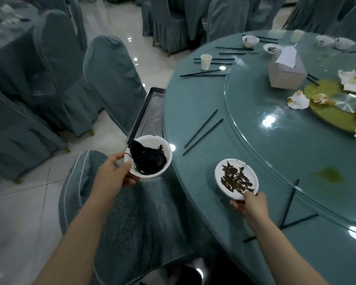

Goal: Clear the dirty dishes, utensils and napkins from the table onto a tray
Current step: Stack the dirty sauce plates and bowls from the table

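Observation:
My left hand point(116, 171) grips the rim of a white bowl point(150, 138) with dark food inside, held in the air just off the table's left edge. Behind the bowl a metal tray point(145, 112) rests beside the table. My right hand point(250, 204) pinches the near rim of a white plate point(251, 173) with dark scraps, at the edge of the round teal table point(193, 99). Black chopsticks point(202, 132) lie in pairs along the table. Crumpled stained napkins point(298, 99) sit on the glass turntable.
A paper cup point(206, 61), a tissue box point(287, 73), more small bowls point(250, 41) and a green dish point(327, 112) stand farther back. Teal-covered chairs point(111, 79) crowd the left side; one chair point(132, 202) is directly below my arms.

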